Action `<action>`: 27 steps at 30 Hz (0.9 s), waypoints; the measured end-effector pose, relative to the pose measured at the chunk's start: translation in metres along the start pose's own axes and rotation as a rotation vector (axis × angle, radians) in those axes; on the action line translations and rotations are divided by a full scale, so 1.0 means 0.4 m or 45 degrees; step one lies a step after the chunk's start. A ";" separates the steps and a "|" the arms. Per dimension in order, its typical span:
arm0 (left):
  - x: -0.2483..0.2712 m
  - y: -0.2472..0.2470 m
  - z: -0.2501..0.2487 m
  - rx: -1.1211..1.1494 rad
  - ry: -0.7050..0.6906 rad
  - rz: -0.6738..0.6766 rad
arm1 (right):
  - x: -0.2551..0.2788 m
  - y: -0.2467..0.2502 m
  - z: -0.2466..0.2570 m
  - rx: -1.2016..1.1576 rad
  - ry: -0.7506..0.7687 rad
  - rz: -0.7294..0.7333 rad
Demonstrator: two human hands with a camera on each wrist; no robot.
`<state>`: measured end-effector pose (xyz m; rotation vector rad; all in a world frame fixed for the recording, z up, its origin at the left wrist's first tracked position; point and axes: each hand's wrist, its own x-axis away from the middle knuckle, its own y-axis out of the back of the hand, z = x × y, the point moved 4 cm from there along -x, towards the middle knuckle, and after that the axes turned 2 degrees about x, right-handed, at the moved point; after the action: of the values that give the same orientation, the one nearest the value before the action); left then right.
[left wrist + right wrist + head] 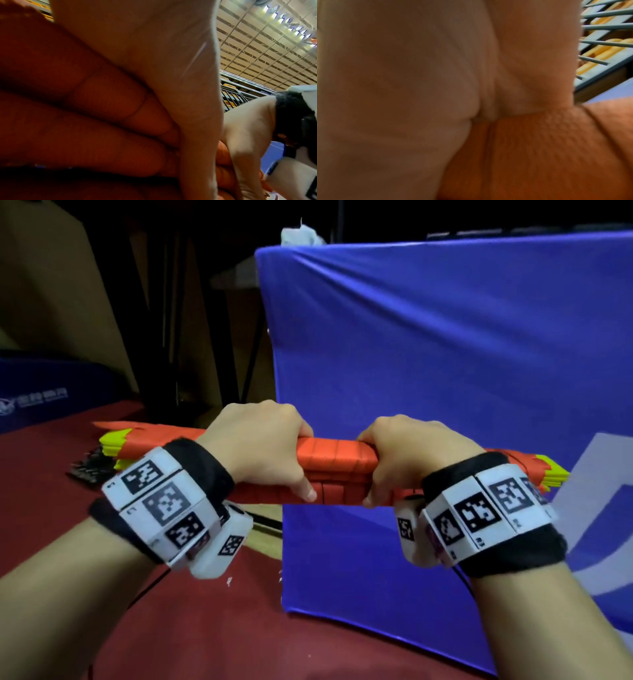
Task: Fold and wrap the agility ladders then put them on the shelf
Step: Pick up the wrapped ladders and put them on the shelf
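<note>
A folded agility ladder, a bundle of yellow rungs wound round with orange strap, is held level in the air in front of me. My left hand grips it left of the middle, fingers curled over the top and thumb underneath. My right hand grips it just right of the middle in the same way. Yellow rung ends stick out at both sides. In the left wrist view my curled fingers fill the picture. The right wrist view shows my palm against the orange strap.
A table under a blue cloth stands straight ahead, its corner close behind the bundle. The floor is red carpet. A small dark object lies on the carpet at the left. A dark metal stand rises behind, beside a blue board.
</note>
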<state>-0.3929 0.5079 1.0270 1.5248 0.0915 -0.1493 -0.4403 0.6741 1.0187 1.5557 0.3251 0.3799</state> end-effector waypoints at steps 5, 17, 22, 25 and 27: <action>-0.127 0.101 -0.006 0.059 -0.019 -0.053 | -0.065 0.130 -0.065 -0.004 -0.041 -0.051; -0.387 0.384 -0.107 0.143 -0.160 -0.251 | -0.132 0.458 -0.257 0.059 -0.114 -0.230; -0.487 0.446 -0.187 0.209 -0.249 -0.252 | -0.143 0.529 -0.356 0.069 -0.157 -0.210; -0.555 0.483 -0.238 0.236 -0.300 -0.253 | -0.154 0.575 -0.422 0.084 -0.163 -0.202; -0.601 0.510 -0.279 0.248 -0.335 -0.264 | -0.163 0.605 -0.474 0.096 -0.166 -0.196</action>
<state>-0.5950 0.6369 1.2600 1.6738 0.0253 -0.5358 -0.5887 0.8114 1.2594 1.6087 0.3582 0.1465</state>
